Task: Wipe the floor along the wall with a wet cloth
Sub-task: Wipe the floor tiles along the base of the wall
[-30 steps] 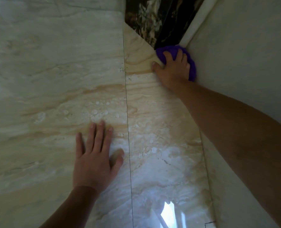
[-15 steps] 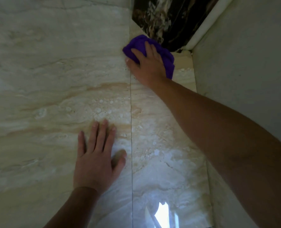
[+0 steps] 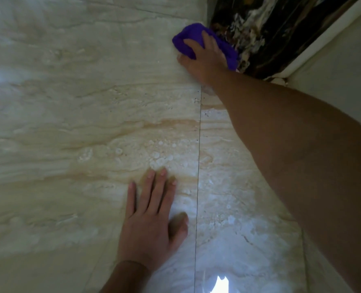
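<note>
A bunched purple cloth [image 3: 186,40] lies on the beige marble-patterned floor [image 3: 69,123] at the top of the view, against the dark veined stone strip [image 3: 266,37]. My right hand [image 3: 205,57] presses down on it with fingers curled over the cloth, the arm stretched out from the lower right. My left hand [image 3: 152,216] rests flat on the floor near the bottom centre, fingers spread, holding nothing. The white wall [image 3: 342,66] runs along the right side.
A thin tile joint [image 3: 198,166] runs up the floor just right of my left hand. A white trim [image 3: 323,34] borders the dark stone strip where it meets the wall. A bright light reflection [image 3: 219,284] shines on the floor at the bottom.
My right hand has slid the cloth left, out of the wall corner and along the dark stone strip. My left hand has stayed planted on the floor.
</note>
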Demonstrator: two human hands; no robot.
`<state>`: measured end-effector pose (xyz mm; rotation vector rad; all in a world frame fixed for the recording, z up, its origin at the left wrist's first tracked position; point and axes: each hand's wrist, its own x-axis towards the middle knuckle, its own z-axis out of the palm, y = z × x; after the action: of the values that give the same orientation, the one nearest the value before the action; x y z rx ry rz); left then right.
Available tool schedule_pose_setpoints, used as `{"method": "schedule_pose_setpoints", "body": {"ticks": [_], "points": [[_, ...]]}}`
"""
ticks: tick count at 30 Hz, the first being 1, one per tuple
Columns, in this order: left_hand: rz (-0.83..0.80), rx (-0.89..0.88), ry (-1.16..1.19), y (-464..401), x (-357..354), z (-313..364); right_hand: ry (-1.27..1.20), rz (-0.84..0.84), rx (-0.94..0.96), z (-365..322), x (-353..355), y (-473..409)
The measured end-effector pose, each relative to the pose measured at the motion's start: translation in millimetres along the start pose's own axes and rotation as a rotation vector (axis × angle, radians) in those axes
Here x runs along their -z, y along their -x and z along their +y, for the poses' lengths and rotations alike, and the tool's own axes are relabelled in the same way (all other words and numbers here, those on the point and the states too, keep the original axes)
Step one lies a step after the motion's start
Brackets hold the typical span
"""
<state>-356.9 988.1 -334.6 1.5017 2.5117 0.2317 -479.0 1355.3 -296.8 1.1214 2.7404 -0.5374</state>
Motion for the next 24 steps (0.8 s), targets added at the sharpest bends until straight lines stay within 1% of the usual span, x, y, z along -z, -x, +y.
{"method": "schedule_pose_setpoints", "body": {"ticks": [3, 5, 7, 9, 11, 13, 15, 17, 19, 21, 24], "points": [[0.002, 0.0, 0.008, 0, 1, -1, 0.083, 0.117, 0.059, 22, -16, 26], [-0.01, 0.007, -0.002, -1, 1, -1, 0.136, 0.14, 0.1, 46, -20, 49], [-0.026, 0.007, -0.028, 0, 1, -1, 0.168, 0.103, 0.12, 70, -15, 71], [-0.009, 0.011, -0.026, 3, 1, -1, 0.181, 0.033, 0.108, 85, -2, 83], [0.009, 0.011, -0.014, 2, 0, -2, 0.2, -0.015, 0.09, 87, 7, 91], [0.025, 0.011, -0.01, 1, 1, -1, 0.248, -0.025, 0.085, 86, 7, 99], [0.036, 0.015, -0.011, 3, 0, -2, 0.293, -0.052, 0.024, 101, 8, 114], [0.048, 0.008, -0.005, 3, 0, -1, 0.366, -0.077, -0.08, 134, 18, 132], [0.063, 0.004, 0.019, 1, -2, -1, 0.443, -0.132, -0.146, 163, 32, 138], [0.092, 0.023, 0.035, 4, -4, -2, 0.426, -0.199, -0.136, 158, 37, 130], [0.097, 0.014, 0.037, 3, -4, 0, 0.365, -0.191, -0.178, 149, 43, 119]]}}
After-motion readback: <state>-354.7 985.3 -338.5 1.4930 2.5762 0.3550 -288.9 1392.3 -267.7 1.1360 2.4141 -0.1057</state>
